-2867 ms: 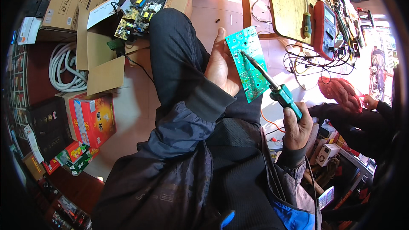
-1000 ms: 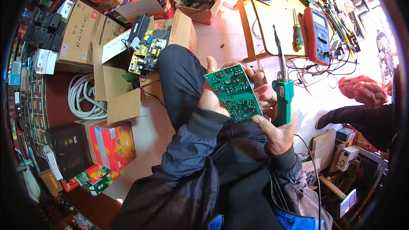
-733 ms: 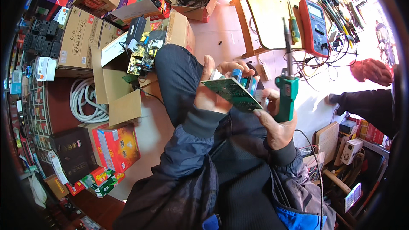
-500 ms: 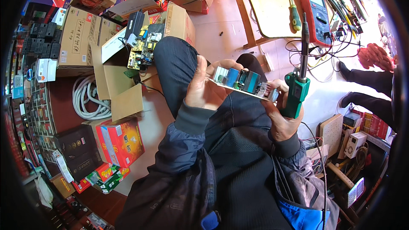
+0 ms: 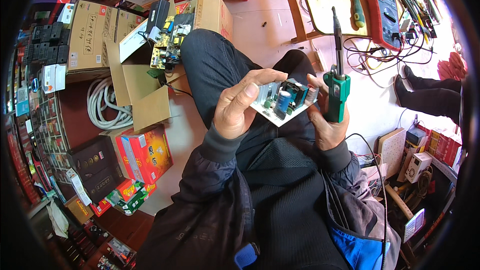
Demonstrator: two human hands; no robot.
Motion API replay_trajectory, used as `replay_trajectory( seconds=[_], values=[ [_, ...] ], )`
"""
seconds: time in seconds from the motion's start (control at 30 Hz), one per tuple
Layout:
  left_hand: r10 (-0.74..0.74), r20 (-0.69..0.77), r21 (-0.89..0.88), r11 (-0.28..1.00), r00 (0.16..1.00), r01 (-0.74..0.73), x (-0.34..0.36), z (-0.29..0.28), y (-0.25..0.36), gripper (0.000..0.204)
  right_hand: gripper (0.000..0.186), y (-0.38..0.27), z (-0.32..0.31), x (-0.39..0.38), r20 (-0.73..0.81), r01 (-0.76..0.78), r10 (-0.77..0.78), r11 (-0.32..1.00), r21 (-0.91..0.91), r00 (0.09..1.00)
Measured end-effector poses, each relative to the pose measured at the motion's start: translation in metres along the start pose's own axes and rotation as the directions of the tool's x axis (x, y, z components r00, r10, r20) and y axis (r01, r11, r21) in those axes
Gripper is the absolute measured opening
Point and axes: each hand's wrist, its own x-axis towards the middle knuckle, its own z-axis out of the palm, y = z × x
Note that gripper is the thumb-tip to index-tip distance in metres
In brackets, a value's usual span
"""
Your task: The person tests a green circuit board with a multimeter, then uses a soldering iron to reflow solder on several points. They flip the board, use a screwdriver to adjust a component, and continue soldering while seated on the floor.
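Between my two hands, above my lap, I see a small power-supply circuit board (image 5: pixel 278 118) with a blue capacitor (image 5: pixel 283 101), dark transformers and silvery heat sinks. My left hand (image 5: pixel 239 105) grips its left end, thumb along the near side. Fingers of my right hand (image 5: pixel 327 125) hold the other end, partly hidden behind the parts. That same hand also keeps a green soldering gun (image 5: pixel 339 92) in its grasp, its dark barrel upright and its tip clear of the board. The cord (image 5: pixel 381 180) trails down past my right sleeve.
A wooden bench (image 5: pixel 320 5) ahead bears a screwdriver (image 5: pixel 357 10) and a red multimeter (image 5: pixel 382 12) with tangled leads. On the left stand cardboard boxes (image 5: pixel 91 35), another bare circuit board (image 5: pixel 170 45) and a coiled pale hose (image 5: pixel 95 105). Another person's legs (image 5: pixel 432 100) show at right.
The circuit board has been tilted and turned, so its component side and near corner now face me more. My right hand with the soldering gun has shifted slightly left and up.
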Motion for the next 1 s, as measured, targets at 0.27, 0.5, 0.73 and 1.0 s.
replay_trajectory(
  seconds=[0.27,0.5,0.73,1.0],
  values=[
    [0.054,0.029,0.085,0.995,0.998,-0.056,0.008,-0.003,0.000,0.045,0.061,0.003,-0.002,0.006,-0.025,-0.066,0.067,0.998,0.017,0.997],
    [0.057,0.044,-0.087,0.995,0.997,-0.053,0.012,-0.006,-0.002,0.029,0.059,0.000,-0.001,0.011,-0.036,0.029,-0.030,0.999,-0.023,0.999],
    [0.042,0.034,-0.100,0.994,0.999,-0.038,0.012,-0.011,0.000,0.021,0.055,-0.005,-0.001,0.011,-0.047,0.045,-0.048,0.996,-0.072,0.998],
    [-0.055,-0.026,0.023,0.998,0.998,0.055,0.013,-0.013,0.004,0.021,0.057,-0.009,-0.002,0.013,0.012,0.125,-0.126,0.961,-0.249,0.992]
  ],
)
